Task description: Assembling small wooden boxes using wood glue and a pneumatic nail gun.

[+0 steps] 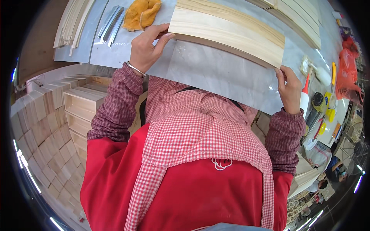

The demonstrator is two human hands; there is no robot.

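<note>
A long pale wooden board [227, 30], with a darker grained band along its far side, is held by its two ends above the grey worktop [208, 73]. My left hand [148, 46] grips the near left corner, thumb along the edge and fingers curled behind. At the near right corner my right hand [289, 86] pinches the board between thumb and fingers. The board slants down toward the right, and its underside is hidden. Beyond my left hand lie a crumpled orange cloth [142, 14] and several thin metal strips [111, 24].
Thin wooden strips [73, 25] lie at the far left, and long wooden boards [296, 17] at the far right. Right of my right hand are a red-tipped white bottle [304, 98], yellow tape rolls [330, 114] and a red plastic bag [347, 73]. Stacked wooden boxes [79, 102] stand lower left.
</note>
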